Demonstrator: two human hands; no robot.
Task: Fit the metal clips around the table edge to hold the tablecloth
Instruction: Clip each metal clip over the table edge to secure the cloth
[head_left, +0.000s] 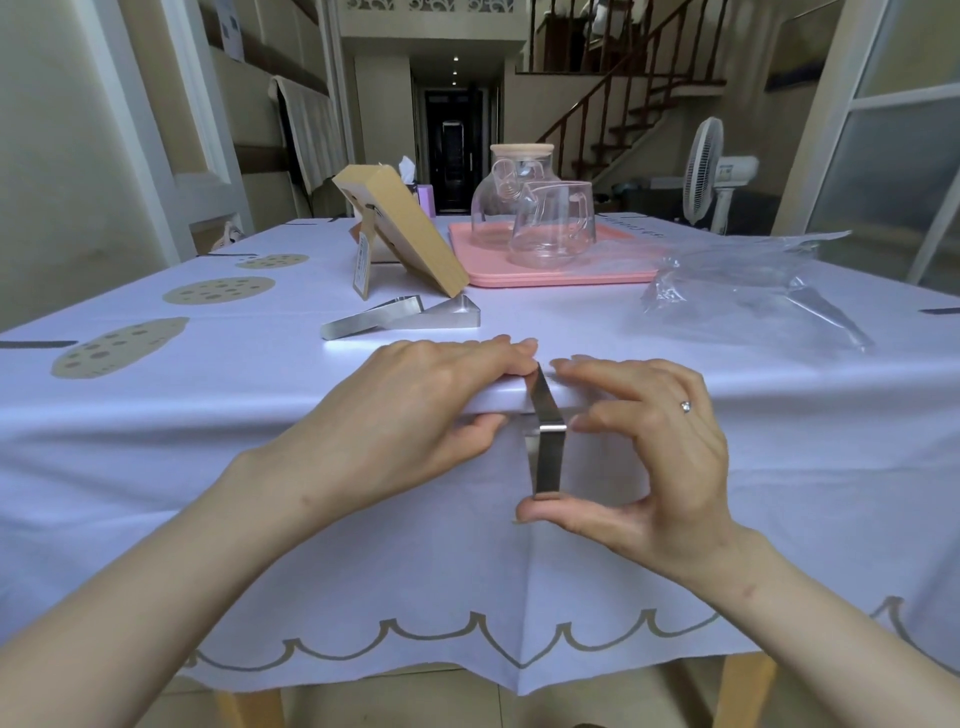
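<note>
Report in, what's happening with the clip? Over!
Left grip holds the table edge over the tablecloth. Right grip pinches the metal clip, top arm on the edge. Spare clips beyond, nothing blocking.

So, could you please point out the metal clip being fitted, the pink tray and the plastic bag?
metal clip (550, 460), head view, on its vertical front strip.
pink tray (571, 279), head view, on its front rim.
plastic bag (748, 280), head view, on its crumpled middle.
</note>
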